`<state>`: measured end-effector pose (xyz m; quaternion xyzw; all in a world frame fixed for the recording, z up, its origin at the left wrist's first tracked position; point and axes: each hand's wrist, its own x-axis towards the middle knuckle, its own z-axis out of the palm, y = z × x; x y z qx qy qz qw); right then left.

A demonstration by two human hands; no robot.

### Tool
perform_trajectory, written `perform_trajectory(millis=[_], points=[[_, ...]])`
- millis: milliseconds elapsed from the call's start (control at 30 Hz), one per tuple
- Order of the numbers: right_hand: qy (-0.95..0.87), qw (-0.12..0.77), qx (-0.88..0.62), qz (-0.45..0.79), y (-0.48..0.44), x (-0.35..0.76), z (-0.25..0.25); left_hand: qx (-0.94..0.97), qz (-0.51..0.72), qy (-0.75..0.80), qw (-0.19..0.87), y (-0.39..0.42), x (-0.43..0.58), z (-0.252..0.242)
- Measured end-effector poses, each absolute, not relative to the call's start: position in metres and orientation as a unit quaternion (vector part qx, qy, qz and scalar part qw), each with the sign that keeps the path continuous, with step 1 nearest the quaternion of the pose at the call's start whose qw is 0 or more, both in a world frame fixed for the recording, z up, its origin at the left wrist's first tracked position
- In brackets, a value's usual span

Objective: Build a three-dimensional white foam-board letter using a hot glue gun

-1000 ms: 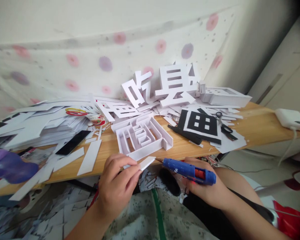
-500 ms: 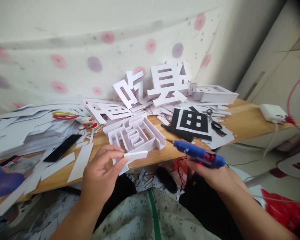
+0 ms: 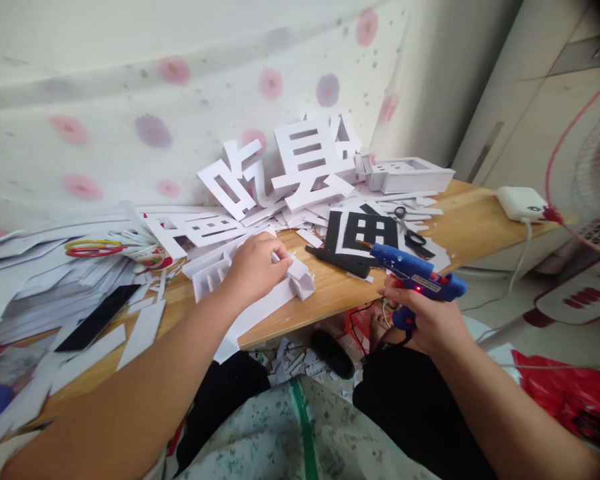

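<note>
Board frame (image 3: pixel 267 300), white, with upright walls and a boxy corner, lies near the front edge of the wooden table (image 3: pixel 480 220), before the person. The left hand (image 3: pixel 260 267) reaches over it, knuckles up, fingers bent and close together near its right-hand part; I cannot tell whether they pinch a piece or only touch the walls. The right hand (image 3: pixel 433 317) grips a blue glue gun (image 3: pixel 405 267), red light showing, its nozzle pointing left in front of a black-and-white panel (image 3: pixel 365 233). Dark-handled scissors (image 3: pixel 410 227) lie just beside that panel. Behind the frame, white cut-out characters (image 3: pixel 310 160) lean among loose scraps. To the left are long white strips (image 3: pixel 143 333), a black slab (image 3: pixel 97 319), a patterned cup (image 3: pixel 153 257) and a heap of white sheets (image 3: pixel 55 287). Dotted cloth (image 3: pixel 205 120) hangs behind. Farther right are a white box (image 3: pixel 520 202) on the table and a fan (image 3: pixel 595 180); a dark shoe (image 3: pixel 333 353) shows below.
</note>
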<state>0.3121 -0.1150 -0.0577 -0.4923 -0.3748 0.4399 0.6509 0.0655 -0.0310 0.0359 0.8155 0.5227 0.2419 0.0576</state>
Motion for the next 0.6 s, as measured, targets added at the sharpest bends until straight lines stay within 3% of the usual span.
perform_trajectory(millis=[600], points=[[-0.331,0.64,-0.482,0.498,-0.114,0.317,-0.06,0.852,0.104,0.513,-0.003,-0.028,0.08,0.046]])
